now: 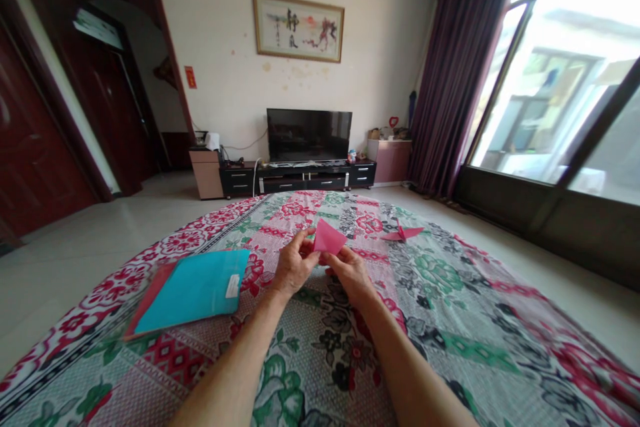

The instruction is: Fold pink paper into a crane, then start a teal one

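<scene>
Between my two hands is a piece of folded pink paper point(330, 237), held up above the patterned cloth with a corner pointing upward. My left hand point(295, 261) pinches its left lower edge between thumb and fingers. At the lower right edge, my right hand point(351, 272) grips the same paper, thumb in front and fingers partly hidden behind it. Farther off to the right, a folded pink paper crane point(403, 234) rests on the cloth, touched by neither hand.
A blue packet of paper sheets point(200, 290), with reddish sheets under it, lies left of my arms. The floral cloth point(440, 320) covers the rounded surface. Beyond it stand a television point(309, 136) and a low cabinet point(285, 183). Tall windows point(550, 93) are at the right.
</scene>
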`<state>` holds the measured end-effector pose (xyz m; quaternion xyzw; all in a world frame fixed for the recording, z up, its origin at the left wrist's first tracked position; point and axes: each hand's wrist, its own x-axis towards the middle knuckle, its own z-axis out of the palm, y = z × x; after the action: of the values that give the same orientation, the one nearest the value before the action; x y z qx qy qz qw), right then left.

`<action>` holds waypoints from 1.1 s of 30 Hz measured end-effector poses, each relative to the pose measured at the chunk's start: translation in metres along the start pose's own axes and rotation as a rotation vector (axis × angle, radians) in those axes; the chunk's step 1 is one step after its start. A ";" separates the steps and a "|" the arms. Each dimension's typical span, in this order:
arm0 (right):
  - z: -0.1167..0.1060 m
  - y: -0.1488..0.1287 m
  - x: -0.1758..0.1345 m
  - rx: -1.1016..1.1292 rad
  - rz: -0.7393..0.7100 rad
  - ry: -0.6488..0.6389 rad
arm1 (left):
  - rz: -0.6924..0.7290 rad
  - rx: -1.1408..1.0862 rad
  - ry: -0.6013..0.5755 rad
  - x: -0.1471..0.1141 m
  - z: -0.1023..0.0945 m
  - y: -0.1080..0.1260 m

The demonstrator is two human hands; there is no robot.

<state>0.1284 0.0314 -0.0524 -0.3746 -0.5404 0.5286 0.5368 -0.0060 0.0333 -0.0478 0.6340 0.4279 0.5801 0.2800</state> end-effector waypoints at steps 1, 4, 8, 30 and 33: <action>-0.001 -0.001 0.000 0.023 0.013 0.003 | 0.009 0.001 -0.013 0.000 0.000 0.000; -0.002 -0.002 0.000 0.116 0.052 0.010 | 0.031 0.008 -0.059 -0.001 0.002 0.002; -0.002 -0.001 0.000 0.215 0.091 0.049 | 0.041 0.005 -0.090 -0.003 0.005 0.007; -0.004 0.000 0.000 0.335 0.125 0.011 | -0.255 -0.337 -0.064 -0.005 0.002 0.016; -0.004 0.001 0.001 0.331 0.128 0.011 | -0.326 -0.416 -0.064 -0.007 -0.001 0.015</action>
<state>0.1325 0.0330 -0.0536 -0.3176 -0.4180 0.6416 0.5592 -0.0032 0.0201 -0.0388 0.5038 0.3868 0.5824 0.5073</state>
